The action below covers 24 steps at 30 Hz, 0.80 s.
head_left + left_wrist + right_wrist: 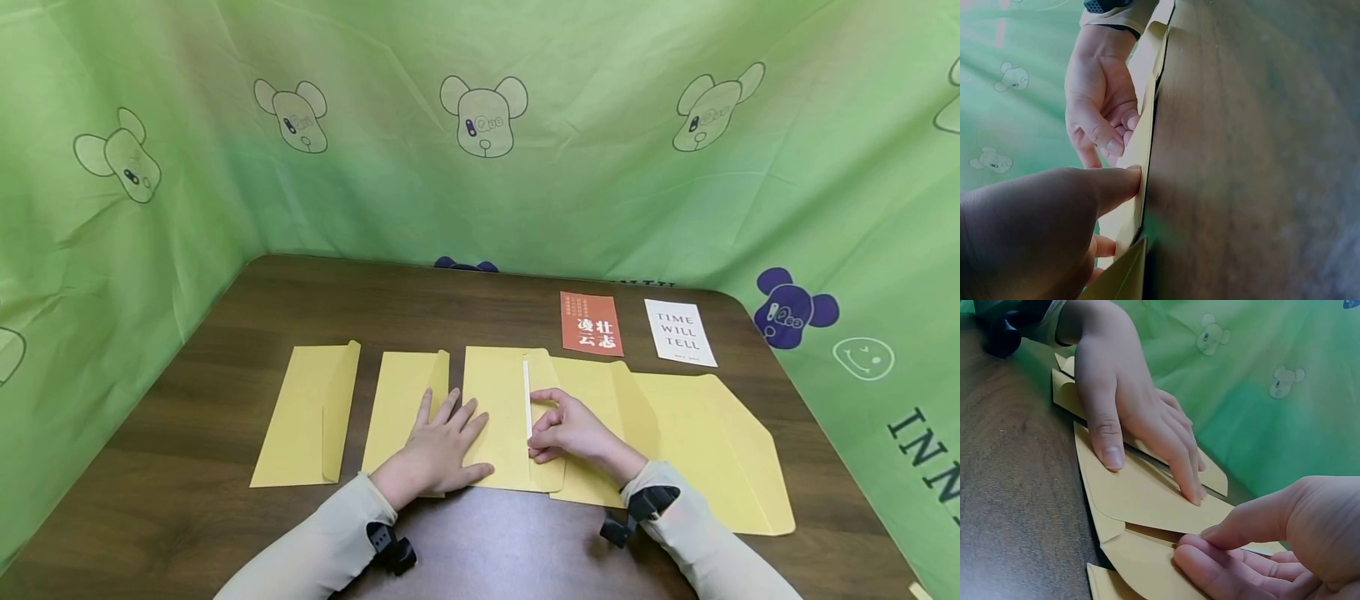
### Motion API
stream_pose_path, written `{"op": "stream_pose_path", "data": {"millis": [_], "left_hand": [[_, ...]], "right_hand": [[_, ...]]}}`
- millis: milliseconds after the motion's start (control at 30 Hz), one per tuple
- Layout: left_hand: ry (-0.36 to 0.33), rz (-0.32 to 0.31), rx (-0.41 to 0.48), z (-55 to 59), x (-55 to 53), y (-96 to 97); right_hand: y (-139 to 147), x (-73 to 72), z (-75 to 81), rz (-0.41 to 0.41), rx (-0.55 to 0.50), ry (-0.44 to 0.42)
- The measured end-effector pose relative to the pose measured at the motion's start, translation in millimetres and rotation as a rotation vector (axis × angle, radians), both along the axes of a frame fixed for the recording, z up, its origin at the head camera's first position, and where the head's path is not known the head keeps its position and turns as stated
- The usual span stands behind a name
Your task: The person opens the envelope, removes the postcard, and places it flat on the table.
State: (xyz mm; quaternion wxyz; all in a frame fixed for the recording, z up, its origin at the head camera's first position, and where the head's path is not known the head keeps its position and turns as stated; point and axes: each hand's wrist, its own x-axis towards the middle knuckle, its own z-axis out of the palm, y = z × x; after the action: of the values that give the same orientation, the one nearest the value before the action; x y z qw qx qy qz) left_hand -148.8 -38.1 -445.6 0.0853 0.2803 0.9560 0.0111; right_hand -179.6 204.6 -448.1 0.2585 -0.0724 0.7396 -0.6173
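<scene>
A yellow paper envelope (pixel 495 400) lies in the middle of the row, its flap folded out to the right. Along its mouth shows a narrow white strip (pixel 527 387); the rest of that piece is hidden inside. My left hand (pixel 438 446) rests with spread fingers on this envelope's left side, also overlapping the neighbouring envelope (pixel 397 383). At the mouth, my right hand (pixel 573 429) pinches the envelope's edge between thumb and index finger, the other fingers curled below, as the right wrist view shows.
One more yellow envelope (pixel 300 417) lies at the far left. On the right, two envelopes, one nearer (pixel 588 400) and one at the end (pixel 697 467), overlap. Behind them lie a red card (pixel 592 323) and a white card (pixel 680 333) on the wooden table (pixel 187 500).
</scene>
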Motion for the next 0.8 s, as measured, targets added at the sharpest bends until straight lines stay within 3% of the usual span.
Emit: {"op": "stream_pose_path", "data": {"millis": [800], "left_hand": [[-0.035, 0.022, -0.041, 3.6, 2.1, 1.6]], "right_hand": [[5.7, 6.3, -2.7, -0.041, -0.049, 0.044]]}}
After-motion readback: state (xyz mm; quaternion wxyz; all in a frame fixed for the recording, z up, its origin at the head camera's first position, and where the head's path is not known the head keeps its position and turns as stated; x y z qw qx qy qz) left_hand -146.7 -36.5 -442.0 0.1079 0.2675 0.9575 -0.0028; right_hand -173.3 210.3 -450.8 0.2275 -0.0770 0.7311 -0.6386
